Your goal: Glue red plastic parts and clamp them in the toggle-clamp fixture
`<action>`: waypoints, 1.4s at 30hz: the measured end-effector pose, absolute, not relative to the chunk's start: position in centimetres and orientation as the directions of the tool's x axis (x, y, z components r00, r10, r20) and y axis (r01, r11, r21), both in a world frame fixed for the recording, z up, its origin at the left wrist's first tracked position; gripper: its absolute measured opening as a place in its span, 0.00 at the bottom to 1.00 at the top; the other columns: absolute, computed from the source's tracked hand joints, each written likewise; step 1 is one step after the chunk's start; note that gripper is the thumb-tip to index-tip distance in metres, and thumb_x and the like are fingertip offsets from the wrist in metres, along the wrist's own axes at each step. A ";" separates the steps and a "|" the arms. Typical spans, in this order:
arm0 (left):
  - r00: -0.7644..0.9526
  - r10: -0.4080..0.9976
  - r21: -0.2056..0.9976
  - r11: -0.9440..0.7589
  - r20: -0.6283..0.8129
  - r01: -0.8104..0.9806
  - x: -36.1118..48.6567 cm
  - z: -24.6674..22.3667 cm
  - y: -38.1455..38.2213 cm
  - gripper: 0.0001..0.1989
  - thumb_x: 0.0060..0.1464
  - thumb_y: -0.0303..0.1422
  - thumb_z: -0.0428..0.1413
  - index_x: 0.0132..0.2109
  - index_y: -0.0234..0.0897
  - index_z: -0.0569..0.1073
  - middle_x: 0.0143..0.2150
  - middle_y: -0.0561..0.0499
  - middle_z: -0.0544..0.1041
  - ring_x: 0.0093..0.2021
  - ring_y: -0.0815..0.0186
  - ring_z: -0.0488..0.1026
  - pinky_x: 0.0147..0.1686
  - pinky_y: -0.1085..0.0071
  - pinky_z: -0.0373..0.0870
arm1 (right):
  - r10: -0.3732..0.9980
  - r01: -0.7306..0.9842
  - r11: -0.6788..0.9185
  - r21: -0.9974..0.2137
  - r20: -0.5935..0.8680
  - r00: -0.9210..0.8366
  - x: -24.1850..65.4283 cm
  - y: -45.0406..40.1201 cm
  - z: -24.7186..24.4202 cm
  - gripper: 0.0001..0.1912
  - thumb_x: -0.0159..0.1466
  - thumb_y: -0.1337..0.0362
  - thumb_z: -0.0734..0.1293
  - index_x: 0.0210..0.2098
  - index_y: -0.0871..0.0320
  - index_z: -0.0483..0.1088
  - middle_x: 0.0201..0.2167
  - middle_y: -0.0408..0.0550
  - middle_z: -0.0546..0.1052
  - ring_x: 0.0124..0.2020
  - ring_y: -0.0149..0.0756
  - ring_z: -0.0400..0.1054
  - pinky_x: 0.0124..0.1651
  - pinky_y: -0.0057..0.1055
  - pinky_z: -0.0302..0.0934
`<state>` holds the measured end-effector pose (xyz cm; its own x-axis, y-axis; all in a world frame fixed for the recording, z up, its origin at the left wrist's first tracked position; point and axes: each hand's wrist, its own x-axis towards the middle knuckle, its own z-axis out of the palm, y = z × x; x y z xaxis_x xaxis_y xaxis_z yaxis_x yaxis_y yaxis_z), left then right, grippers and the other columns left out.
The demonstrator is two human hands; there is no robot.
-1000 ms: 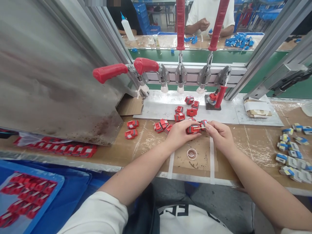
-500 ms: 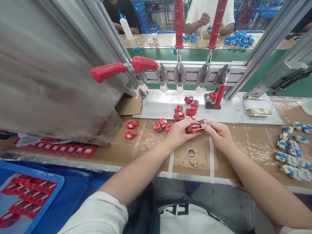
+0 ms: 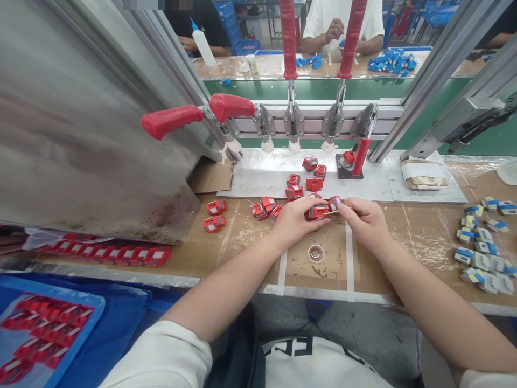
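Observation:
My left hand [image 3: 297,221] is closed around a small red and grey plastic part [image 3: 316,212], held above the table near the metal plate. In my right hand [image 3: 365,220], thumb and fingers pinch a thin pale stick [image 3: 332,212], its tip against the red part. Another red part [image 3: 335,202] shows just behind the stick; whether a hand touches it I cannot tell. Several similar red parts [image 3: 314,184] lie beyond and left of my hands, on the metal plate [image 3: 258,175] and the table. A small round clear dish [image 3: 316,254] sits below my hands.
Toggle clamps with red handles [image 3: 232,108] line the rail ahead; the rightmost presses on a red part [image 3: 348,159]. A metal cabinet [image 3: 92,118] stands left, beside a row of red parts [image 3: 121,255]. Grey, blue and yellow parts [image 3: 480,248] lie right. Two people work opposite.
The view has shifted slightly. The row of red parts at the left has slid a little to the right. My hands keep nearly the same pose, stick still at the red part.

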<state>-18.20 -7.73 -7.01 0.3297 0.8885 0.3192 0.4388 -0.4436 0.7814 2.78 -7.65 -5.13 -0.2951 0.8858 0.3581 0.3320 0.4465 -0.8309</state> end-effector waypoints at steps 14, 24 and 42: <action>0.335 0.885 0.775 -0.452 0.325 0.442 -18.1 -6.8 -7.8 0.16 0.56 0.36 0.67 0.51 0.41 0.79 0.50 0.48 0.83 0.51 0.59 0.80 0.52 0.64 0.74 | 0.764 0.487 0.644 -0.589 0.524 -0.376 3.0 -8.0 -4.5 0.22 0.72 0.62 0.60 0.23 0.54 0.49 0.20 0.40 0.54 0.23 0.31 0.49 0.30 0.33 0.45; 0.319 0.901 0.780 -0.419 0.294 0.464 -18.0 -6.4 -8.0 0.18 0.56 0.37 0.66 0.53 0.40 0.76 0.52 0.48 0.82 0.53 0.59 0.79 0.55 0.64 0.73 | 0.658 0.221 0.692 -0.688 0.474 -0.585 3.5 -8.4 -4.1 0.23 0.74 0.60 0.60 0.22 0.54 0.52 0.19 0.39 0.55 0.22 0.31 0.50 0.29 0.31 0.46; 0.172 0.948 0.844 -0.317 0.267 0.434 -18.7 -5.1 -8.2 0.26 0.51 0.52 0.66 0.50 0.41 0.78 0.43 0.50 0.83 0.40 0.58 0.79 0.45 0.63 0.74 | 0.928 0.972 -0.081 -0.221 0.339 0.155 21.3 -11.0 -1.1 0.17 0.72 0.54 0.64 0.34 0.57 0.78 0.34 0.51 0.78 0.34 0.37 0.69 0.34 0.31 0.50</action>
<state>-18.71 -8.18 -5.13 0.1723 0.9480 0.2674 0.4336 -0.3168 0.8436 21.33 -10.98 -1.07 0.1546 0.9279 0.3394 0.9720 -0.0813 -0.2205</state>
